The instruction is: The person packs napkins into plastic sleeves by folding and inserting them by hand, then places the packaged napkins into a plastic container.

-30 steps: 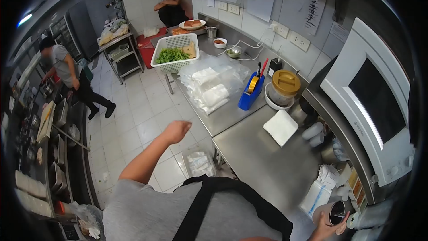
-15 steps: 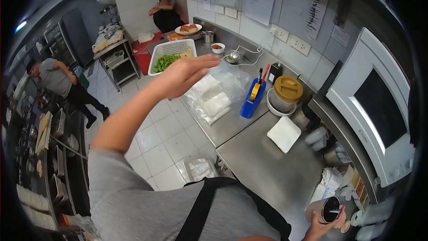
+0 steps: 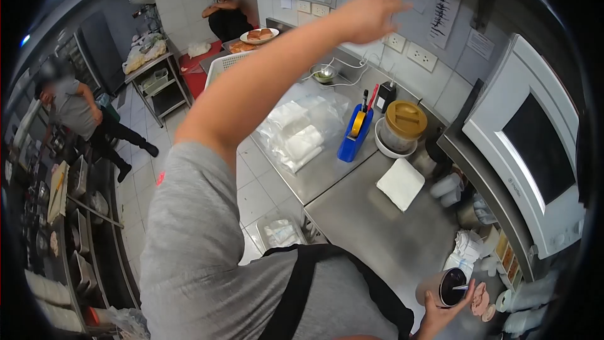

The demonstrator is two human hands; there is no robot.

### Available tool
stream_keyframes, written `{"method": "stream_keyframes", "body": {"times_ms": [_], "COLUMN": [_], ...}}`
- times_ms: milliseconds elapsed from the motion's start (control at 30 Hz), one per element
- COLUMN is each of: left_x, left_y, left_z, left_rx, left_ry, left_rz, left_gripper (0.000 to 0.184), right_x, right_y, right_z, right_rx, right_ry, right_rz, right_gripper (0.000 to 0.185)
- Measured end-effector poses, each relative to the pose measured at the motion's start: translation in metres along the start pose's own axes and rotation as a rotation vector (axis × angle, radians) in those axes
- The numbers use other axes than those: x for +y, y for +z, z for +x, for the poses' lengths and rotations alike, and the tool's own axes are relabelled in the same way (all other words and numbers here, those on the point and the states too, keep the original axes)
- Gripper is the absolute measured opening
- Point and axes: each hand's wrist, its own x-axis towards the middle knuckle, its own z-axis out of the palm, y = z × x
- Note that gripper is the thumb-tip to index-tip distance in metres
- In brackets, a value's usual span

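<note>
The left hand (image 3: 372, 19) is up high in front of the far wall (image 3: 438, 87), its fingers stretched out to the right and blurry, and it seems to hold nothing. The right hand (image 3: 438, 316) curls around a cup (image 3: 428, 290) at the near right, by the metal table (image 3: 371, 233), and the cup leans so that its dark inside and a shiny stick (image 3: 461, 288) show. Holding the cup and having the stick in it look done, but the inside is too dark to tell how full it is or how much is left.
</note>
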Motion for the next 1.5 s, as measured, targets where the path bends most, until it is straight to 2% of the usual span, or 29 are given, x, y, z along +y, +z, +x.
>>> {"method": "stream_keyframes", "body": {"times_ms": [67,167,200,267,333,367,433,533,567,600,667,733,800,867,900,933,967,1000,1067,1100,1167,1267,1400,1500], "left_x": [0.022,0.046,0.045,0.037,0.000,-0.041,-0.142,-0.344,-0.301,-0.241,-0.218,-0.213,-0.183,-0.117,-0.075,-0.057,0.001,0.055,0.134,0.166,0.195,0.184,0.124,0.088], "left_y": [0.022,0.041,0.051,0.063,0.084,0.091,0.046,-0.086,-0.121,-0.160,-0.165,-0.147,-0.087,-0.003,0.042,0.104,0.138,0.166,0.216,0.219,0.215,0.197,0.138,0.071], "left_z": [-0.043,-0.113,-0.138,-0.195,-0.275,-0.324,-0.413,-0.551,-0.523,-0.481,-0.463,-0.446,-0.414,-0.382,-0.373,-0.390,-0.375,-0.369,-0.372,-0.371,-0.375,-0.397,-0.487,-0.565], "left_rx": [-0.013,-0.150,-0.164,-0.105,0.053,0.181,0.223,-0.017,0.266,0.669,0.837,0.687,0.586,0.528,0.497,0.418,0.450,0.247,0.133,0.005,-0.144,-0.085,-0.081,-0.232], "left_ry": [0.010,0.035,0.048,-0.239,-0.681,-0.652,-0.851,-0.982,-1.362,-1.664,-1.643,-1.558,-1.255,-0.956,-0.891,-0.850,-0.783,-0.789,-0.630,-0.571,-0.318,-0.321,-0.824,-1.004], "left_rz": [-0.099,-0.281,-0.344,-0.526,-0.661,-0.460,-0.093,0.741,0.511,0.303,0.198,0.218,0.287,0.237,0.160,0.073,-0.004,0.006,-0.295,-0.395,-0.476,-0.487,-0.278,0.018], "left_gripper": [0.054,0.059,0.061,0.064,0.061,0.058,0.060,0.069,0.085,0.102,0.104,0.095,0.088,0.084,0.084,0.109,0.115,0.112,0.092,0.093,0.093,0.098,0.123,0.128], "right_x": [0.002,0.003,0.007,0.023,0.034,0.027,0.052,0.066,0.058,0.052,0.063,0.069,0.066,0.065,0.067,0.068,0.058,0.053,0.042,0.028,0.034,0.011,0.005,0.005], "right_y": [0.005,0.009,0.007,0.000,-0.007,-0.012,-0.035,-0.060,-0.063,-0.065,-0.077,-0.081,-0.080,-0.074,-0.071,-0.066,-0.058,-0.049,-0.034,-0.025,-0.014,0.000,0.011,0.013], "right_z": [-0.002,-0.003,-0.002,-0.002,-0.003,0.001,0.003,0.005,0.006,0.010,0.012,0.016,0.017,0.017,0.016,0.017,0.017,0.017,0.015,0.012,0.006,0.001,-0.001,-0.005], "right_rx": [0.015,0.015,0.026,0.038,0.120,0.130,0.153,0.169,0.178,0.186,0.184,0.168,0.147,0.133,0.130,0.131,0.141,0.120,0.080,0.093,0.080,0.050,0.042,0.032], "right_ry": [0.001,0.048,0.024,-0.013,0.008,-0.023,-0.024,-0.029,-0.017,-0.012,-0.020,-0.050,-0.089,-0.098,-0.119,-0.145,-0.138,-0.129,-0.104,-0.077,-0.072,-0.023,0.034,0.064], "right_rz": [0.063,0.141,0.080,-0.055,-0.083,-0.126,-0.162,-0.224,-0.199,-0.173,-0.180,-0.179,-0.178,-0.117,-0.111,-0.104,-0.151,-0.105,-0.025,-0.065,-0.061,-0.029,0.029,0.071], "right_gripper": [0.096,0.094,0.094,0.093,0.097,0.098,0.098,0.098,0.098,0.097,0.097,0.096,0.096,0.096,0.096,0.096,0.097,0.097,0.097,0.096,0.099,0.100,0.100,0.101]}}
